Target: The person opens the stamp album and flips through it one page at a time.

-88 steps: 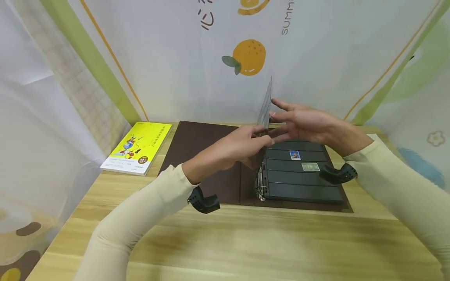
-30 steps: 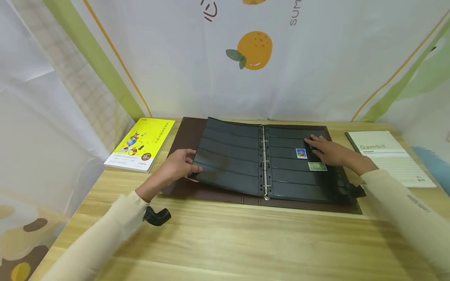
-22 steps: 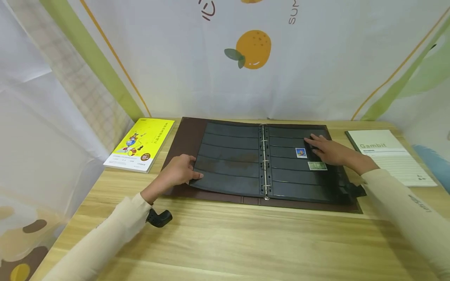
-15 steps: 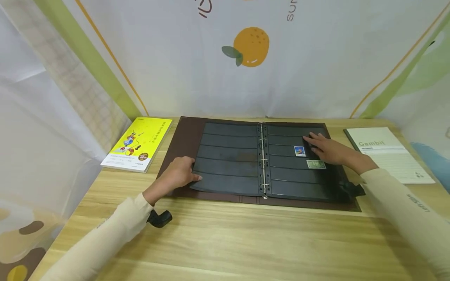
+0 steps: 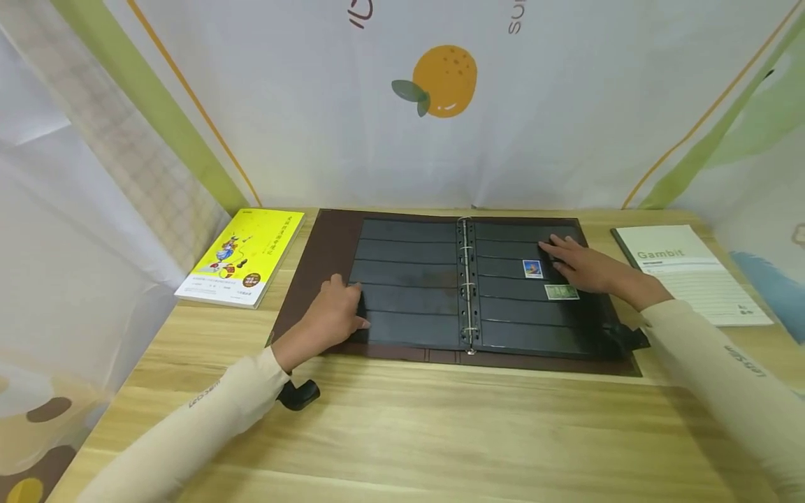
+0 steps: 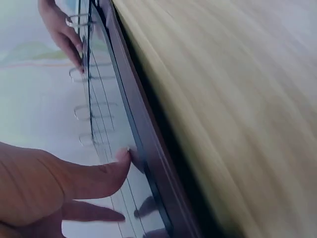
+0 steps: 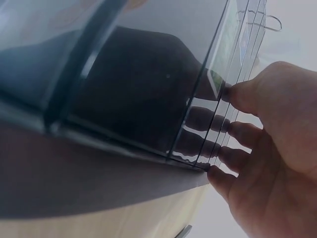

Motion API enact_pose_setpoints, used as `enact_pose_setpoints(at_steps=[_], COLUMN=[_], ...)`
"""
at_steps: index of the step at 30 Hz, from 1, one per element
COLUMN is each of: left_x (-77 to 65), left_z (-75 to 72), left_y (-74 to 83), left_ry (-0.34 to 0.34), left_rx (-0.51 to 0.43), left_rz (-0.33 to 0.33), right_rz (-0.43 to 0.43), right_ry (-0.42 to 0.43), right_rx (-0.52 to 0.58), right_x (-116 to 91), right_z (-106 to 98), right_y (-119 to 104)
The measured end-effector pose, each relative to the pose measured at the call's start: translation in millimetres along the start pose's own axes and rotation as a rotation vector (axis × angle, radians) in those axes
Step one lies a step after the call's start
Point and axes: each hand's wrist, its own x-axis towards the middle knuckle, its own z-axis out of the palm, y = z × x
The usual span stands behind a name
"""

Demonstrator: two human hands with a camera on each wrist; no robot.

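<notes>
A stamp album with a brown cover [image 5: 327,241] lies open on the wooden table. Metal rings [image 5: 467,285] hold its black pocket pages. The left page [image 5: 409,269] lies nearly flat, its pocket strips bare. On the right page [image 5: 522,332] sit a small blue stamp [image 5: 532,269] and a green stamp [image 5: 561,292]. My left hand [image 5: 328,314] touches the left page near its lower outer corner, the thumb [image 6: 101,178] against the glossy surface. Fingers spread, my right hand [image 5: 581,265] rests on the right page beside the stamps, its fingertips mirrored in the plastic.
A yellow book [image 5: 242,255] lies left of the album. To the right is a notebook [image 5: 688,272] marked "Gambit", partly behind the right forearm. A white curtain [image 5: 302,126] with a printed orange hangs behind the table [image 5: 428,433].
The black page, upright between both hands at first, has been turned over to the left and lowered flat. My left hand has since shifted slightly right on it; the right hand stays on the right page.
</notes>
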Motion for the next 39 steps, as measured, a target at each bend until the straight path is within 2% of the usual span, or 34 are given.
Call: enact_pose_setpoints(at_steps=[3,7,10,14,17,20,24,33,39], left_x=[1.8,10.4,20.9,31.9,33.9,33.2,33.2,33.9,32.1], left_z=[1.2,1.9,3.8,8.5,12.1,14.6,14.1,15.2,15.1], left_y=[11.4,28.5,41.1,52.9,56.5,57.0,55.5,48.0,48.8], left_ry=[-0.031,-0.158,-0.246,-0.323,-0.357,-0.361,-0.349,-0.347,-0.34], left_rx=[0.016,-0.055,-0.097,-0.066,-0.03,-0.023,-0.032,-0.026,-0.028], left_rz=[0.072,0.171,0.208,0.166,0.118,0.104,0.12,0.185,0.187], right_rz=[-0.038,-0.078,-0.035,0.05,0.091,0.118,0.155,0.168,0.184], right_ry=[0.035,0.093,0.096,0.07,0.036,0.003,-0.013,0.011,0.024], right_rx=[-0.04,-0.088,-0.087,-0.086,-0.079,-0.064,-0.028,-0.025,0.0], right_x=[1,7,14,24,27,27,26,32,34], right_z=[-1,-8,-17,-26,-28,-29,-33,-35,-37], right_y=[0,4,10,18,22,25,28,32,31])
